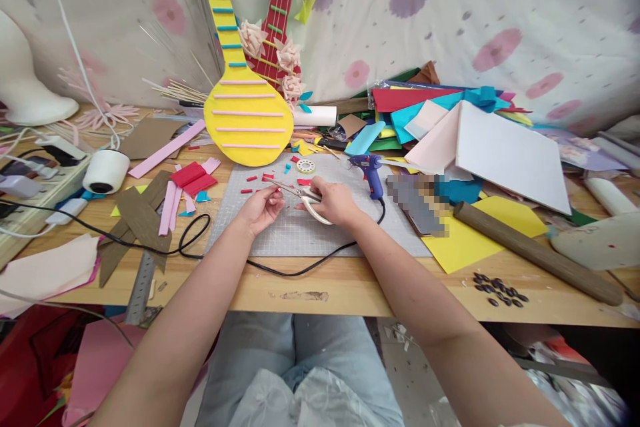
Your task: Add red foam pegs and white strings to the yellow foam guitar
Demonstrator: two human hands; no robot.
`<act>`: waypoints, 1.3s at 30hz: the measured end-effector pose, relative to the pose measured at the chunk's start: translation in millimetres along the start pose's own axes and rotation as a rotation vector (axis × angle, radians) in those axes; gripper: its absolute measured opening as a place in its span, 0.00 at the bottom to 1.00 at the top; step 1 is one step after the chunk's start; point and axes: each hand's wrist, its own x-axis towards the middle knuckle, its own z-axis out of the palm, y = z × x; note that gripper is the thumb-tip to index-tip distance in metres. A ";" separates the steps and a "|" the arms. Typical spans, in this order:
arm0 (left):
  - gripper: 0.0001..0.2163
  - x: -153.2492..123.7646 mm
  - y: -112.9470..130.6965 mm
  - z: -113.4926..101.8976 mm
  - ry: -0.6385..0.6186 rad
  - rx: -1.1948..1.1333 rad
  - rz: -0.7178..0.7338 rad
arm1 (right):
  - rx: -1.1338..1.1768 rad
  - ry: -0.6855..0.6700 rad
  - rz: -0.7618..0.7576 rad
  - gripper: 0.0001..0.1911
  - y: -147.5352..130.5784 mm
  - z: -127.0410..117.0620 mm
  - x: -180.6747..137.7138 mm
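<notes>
Right hand (334, 202) wrapped round the handles of the scissors (303, 193), blades' long axis running leftward and slightly away from the person, above the grey cutting mat (300, 240). Left hand (263, 210), fingers drawn narrow, pinches a small red piece (278, 191) at its fingertips: left of the right hand, just beside the blades on their near side, though from here I can't tell whether metal touches it.

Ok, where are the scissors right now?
In the head view, the scissors are in the right grip, above the gray cutting mat, left of the blue glue gun, pointing toward the left grip.
</notes>
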 end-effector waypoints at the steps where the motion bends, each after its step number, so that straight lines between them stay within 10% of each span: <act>1: 0.14 0.6 -0.1 -0.6 -0.009 -0.004 -0.004 | 0.007 0.010 0.009 0.21 0.8 0.3 0.1; 39: 0.14 -4.7 -1.1 4.7 0.027 -0.024 -0.064 | -0.001 -0.024 -0.036 0.24 0.8 1.5 0.4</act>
